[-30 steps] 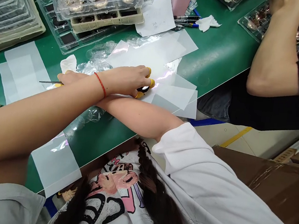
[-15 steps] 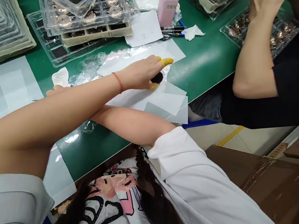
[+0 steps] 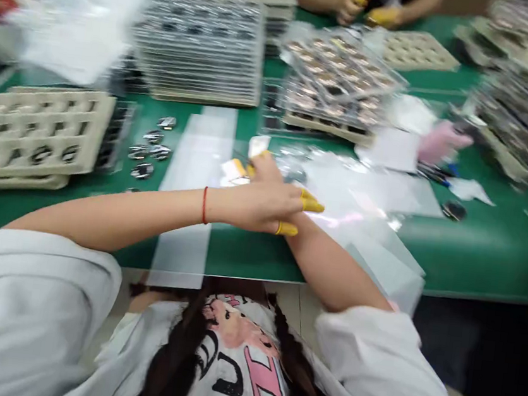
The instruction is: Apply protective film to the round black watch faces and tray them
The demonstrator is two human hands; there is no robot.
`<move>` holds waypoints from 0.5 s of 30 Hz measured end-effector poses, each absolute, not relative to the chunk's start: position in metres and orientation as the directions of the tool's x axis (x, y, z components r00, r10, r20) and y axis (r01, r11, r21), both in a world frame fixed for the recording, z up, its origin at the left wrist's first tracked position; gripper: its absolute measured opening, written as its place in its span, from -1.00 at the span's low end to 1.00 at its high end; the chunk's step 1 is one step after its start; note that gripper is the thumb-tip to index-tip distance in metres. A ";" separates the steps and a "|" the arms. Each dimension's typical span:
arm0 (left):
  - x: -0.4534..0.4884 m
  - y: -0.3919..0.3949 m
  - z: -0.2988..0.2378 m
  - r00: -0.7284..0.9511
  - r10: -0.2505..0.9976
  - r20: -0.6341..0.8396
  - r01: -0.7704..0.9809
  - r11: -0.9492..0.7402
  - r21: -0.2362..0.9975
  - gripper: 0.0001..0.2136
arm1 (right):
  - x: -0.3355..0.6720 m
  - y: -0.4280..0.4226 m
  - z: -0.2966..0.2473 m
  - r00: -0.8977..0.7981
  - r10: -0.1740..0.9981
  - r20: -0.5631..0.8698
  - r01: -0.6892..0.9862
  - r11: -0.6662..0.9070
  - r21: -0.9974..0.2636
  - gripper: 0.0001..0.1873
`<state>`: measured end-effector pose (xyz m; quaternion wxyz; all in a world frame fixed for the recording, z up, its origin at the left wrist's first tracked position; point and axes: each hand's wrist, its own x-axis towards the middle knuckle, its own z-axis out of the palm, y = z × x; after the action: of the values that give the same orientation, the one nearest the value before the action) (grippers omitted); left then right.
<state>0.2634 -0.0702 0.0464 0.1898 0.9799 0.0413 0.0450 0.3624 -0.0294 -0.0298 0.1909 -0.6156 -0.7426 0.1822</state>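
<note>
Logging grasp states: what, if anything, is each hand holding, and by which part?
Left hand: nothing visible, fingers extended. Right hand: cannot tell; blur obscures its grip near the white scrap.

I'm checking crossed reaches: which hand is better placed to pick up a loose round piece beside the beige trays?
Probably the left hand: it looks free, its arm crossing on top. The right hand is nearer the round pieces but seems busy at a blurred white item.

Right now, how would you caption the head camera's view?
Left hand crossed over the right arm at a green table with stacked trays.
</note>
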 end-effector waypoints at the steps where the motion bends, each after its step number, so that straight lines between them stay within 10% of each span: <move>1: 0.229 -0.075 0.053 0.990 0.138 0.023 0.122 -0.935 0.332 -0.58 | 0.362 -0.029 -0.034 -0.134 0.990 0.042 0.870 0.138 -0.473 -0.84; 5: 0.101 -0.077 0.079 0.855 0.512 -0.082 0.519 -0.847 0.117 -0.62 | 0.361 -0.026 -0.039 -0.085 0.995 0.056 0.921 0.100 -0.377 -0.72; 9: -0.025 -0.055 0.094 0.313 0.949 -0.032 0.950 -0.313 0.014 -0.65 | 0.363 -0.027 -0.042 -0.034 0.997 0.063 0.951 0.052 -0.306 -0.67; 15: -0.165 -0.032 0.078 -0.266 0.964 0.028 0.940 0.253 0.231 -0.58 | 0.368 -0.021 -0.057 0.038 0.997 0.072 0.983 -0.025 -0.180 -0.66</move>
<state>-0.1647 -0.0317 0.0778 0.0595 0.6028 0.7892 0.1009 0.3678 -0.0205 -0.0572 0.0899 -0.7148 -0.6925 0.0371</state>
